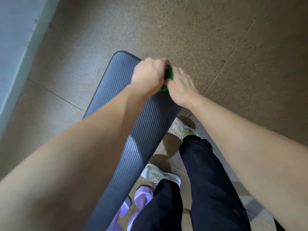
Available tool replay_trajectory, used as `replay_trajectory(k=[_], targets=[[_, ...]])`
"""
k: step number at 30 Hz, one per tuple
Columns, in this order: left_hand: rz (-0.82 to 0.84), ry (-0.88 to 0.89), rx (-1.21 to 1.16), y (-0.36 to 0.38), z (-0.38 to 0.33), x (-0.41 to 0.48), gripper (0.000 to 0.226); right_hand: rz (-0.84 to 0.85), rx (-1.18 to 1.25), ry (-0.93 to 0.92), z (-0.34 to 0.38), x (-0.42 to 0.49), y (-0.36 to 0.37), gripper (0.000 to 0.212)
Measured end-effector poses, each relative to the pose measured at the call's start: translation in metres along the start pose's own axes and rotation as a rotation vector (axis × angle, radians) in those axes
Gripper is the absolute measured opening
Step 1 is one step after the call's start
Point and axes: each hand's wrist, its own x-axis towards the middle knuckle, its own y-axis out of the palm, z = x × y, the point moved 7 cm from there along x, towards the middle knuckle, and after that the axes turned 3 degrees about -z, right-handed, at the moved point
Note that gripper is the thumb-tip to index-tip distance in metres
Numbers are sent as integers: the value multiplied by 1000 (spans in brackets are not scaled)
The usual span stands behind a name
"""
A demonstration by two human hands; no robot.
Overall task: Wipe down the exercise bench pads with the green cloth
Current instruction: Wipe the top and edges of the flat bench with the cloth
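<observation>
Both hands meet at the far right edge of the bench pad [133, 139], a dark ribbed surface running diagonally w/ the cork-look floor [216, 47] below. Left hand [147, 75] is fisted, grip closed on the green cloth [168, 75]; right hand [179, 88] pinches the same cloth from the other side, fingers curled onto it. Cloth is bunched small btwn them, mostly hidden. Risks, judged from this: wadded cloth gives little contact, so streaks or missed strips; working at the rim, it could slip off onto the floor. Near part of the pad probably not yet wiped.
</observation>
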Motion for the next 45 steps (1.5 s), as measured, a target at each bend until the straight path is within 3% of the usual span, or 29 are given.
replay_trajectory(k=[3,6,9,12,14,16,18,20,23,26,28,30,33,35,39,42,45], targets=[[-69,104,-79,25,-52,-21,22,-139,72,72,-46,-41,9,48],[-46,314,-132,53,-92,-46,27,-230,519,277,-69,-80,39,44],[-24,324,-256,61,-82,-101,36,-130,633,461,-70,-121,87,36],[-159,249,-280,56,-53,-177,38,-17,634,394,-59,-154,108,47],[-287,61,-270,55,-34,-221,33,35,864,431,-51,-152,95,54],[-266,-155,-365,67,-25,-260,25,87,1096,519,-46,-139,85,59],[-93,-349,-583,98,-34,-288,21,88,1001,547,-39,-124,75,63],[39,-604,-893,135,-49,-299,19,34,833,565,-38,-115,79,84],[97,-1018,-1650,163,-87,-277,20,-68,723,564,-54,-105,92,109],[45,-1097,-2233,161,-116,-222,36,-47,642,564,-44,-120,82,82],[-145,-1134,-2437,161,-122,-193,46,-4,631,571,-49,-114,78,70],[-276,-1240,-2404,156,-128,-175,69,-2,621,547,-56,-99,61,64],[-336,-1384,-2150,152,-137,-152,91,-36,563,516,-60,-76,25,54],[-382,-1405,-2150,154,-140,-132,84,-24,554,498,-58,-64,8,43],[-431,-1456,-2074,137,-128,-129,40,-4,478,457,-48,-57,17,39],[-484,-1550,-1852,161,-104,-169,37,-25,343,443,-43,-75,44,57],[-507,-1485,-1826,184,-82,-205,37,31,291,450,-42,-95,72,60]])
